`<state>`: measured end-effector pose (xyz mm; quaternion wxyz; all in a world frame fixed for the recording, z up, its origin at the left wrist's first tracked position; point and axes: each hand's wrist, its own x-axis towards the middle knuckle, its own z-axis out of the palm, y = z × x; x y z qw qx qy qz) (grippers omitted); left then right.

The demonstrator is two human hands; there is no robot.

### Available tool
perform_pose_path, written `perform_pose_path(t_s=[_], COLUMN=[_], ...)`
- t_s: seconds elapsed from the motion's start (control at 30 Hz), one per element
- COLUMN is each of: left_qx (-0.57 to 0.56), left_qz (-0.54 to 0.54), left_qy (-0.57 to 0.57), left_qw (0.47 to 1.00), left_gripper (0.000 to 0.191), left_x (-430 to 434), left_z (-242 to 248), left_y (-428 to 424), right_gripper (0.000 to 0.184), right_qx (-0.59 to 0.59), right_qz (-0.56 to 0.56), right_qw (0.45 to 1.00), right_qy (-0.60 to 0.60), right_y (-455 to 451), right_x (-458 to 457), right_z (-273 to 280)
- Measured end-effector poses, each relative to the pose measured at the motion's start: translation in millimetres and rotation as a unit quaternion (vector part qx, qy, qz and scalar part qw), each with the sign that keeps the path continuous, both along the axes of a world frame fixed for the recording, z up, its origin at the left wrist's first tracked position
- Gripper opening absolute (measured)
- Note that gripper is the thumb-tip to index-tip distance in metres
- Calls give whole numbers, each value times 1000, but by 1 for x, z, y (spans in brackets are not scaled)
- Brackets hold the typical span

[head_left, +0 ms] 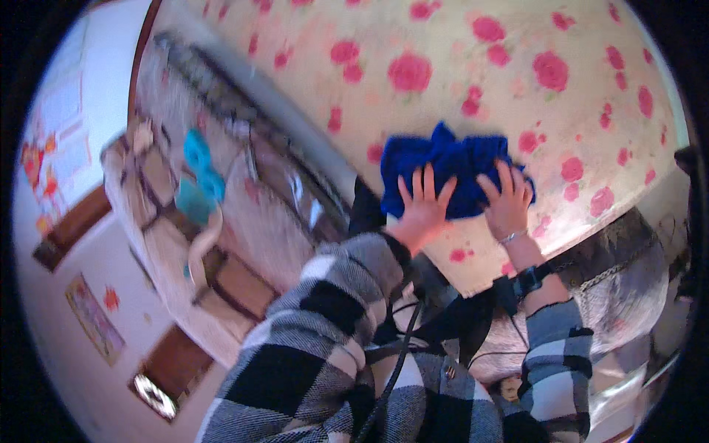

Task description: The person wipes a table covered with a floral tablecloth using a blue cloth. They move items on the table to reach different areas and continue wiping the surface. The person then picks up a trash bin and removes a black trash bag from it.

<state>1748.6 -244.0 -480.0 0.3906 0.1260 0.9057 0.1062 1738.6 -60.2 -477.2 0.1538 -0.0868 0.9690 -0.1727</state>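
Note:
A dark blue cloth [421, 152], possibly a folded garment, lies on a cream cover with pink roses [410, 73]. My left hand [425, 207] rests on the cloth's near left part, palm down with the fingers spread. On its near right side lies my right hand [507, 207], also palm down, the fingers slightly apart and hiding that edge. Neither hand is closed around the fabric. A thin bracelet [512, 237] and a black strapped device [523, 281] circle my right wrist.
A couch [266, 205] with brown and beige cushions stands to the left, bearing turquoise items [205, 166]. Between couch and cover runs a dark, shiny piece [310, 188] I cannot identify. A black cable [401, 354] hangs before my body. Grey seating [626, 282] lies at right.

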Motion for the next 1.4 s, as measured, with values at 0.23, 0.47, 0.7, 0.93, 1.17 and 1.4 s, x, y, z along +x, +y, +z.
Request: perform_pose_path(t_s=[0.23,0.47,0.7,0.93,1.17,1.4], left_qx=[44,37,-16,-25,150,187], left_qz=[-200,-473,-416,-352,-402,-439], left_qy=[108,197,236,257,349,232], left_qw=[973,858,878,900,833,848], left_gripper=[72,64,70,78,66,68], left_x=[-46,-192,-316,-451,-441,-349], left_z=[3,2,-5,-41,-44,-28], left_y=[-51,-101,-50,28,-7,-129], right_gripper=[61,60,53,52,48,50], right_qx=[16,-15,-20,46,101,65], right_qz=[-292,-423,-385,-425,-420,-352], right_qw=[956,903,919,899,891,918], right_qy=[-40,-80,84,96,141,170], right_y=[-79,-157,-95,-37,-65,-159], right_x=[21,-33,-165,-289,-271,-167], right_z=[6,11,-13,-26,-29,-32])
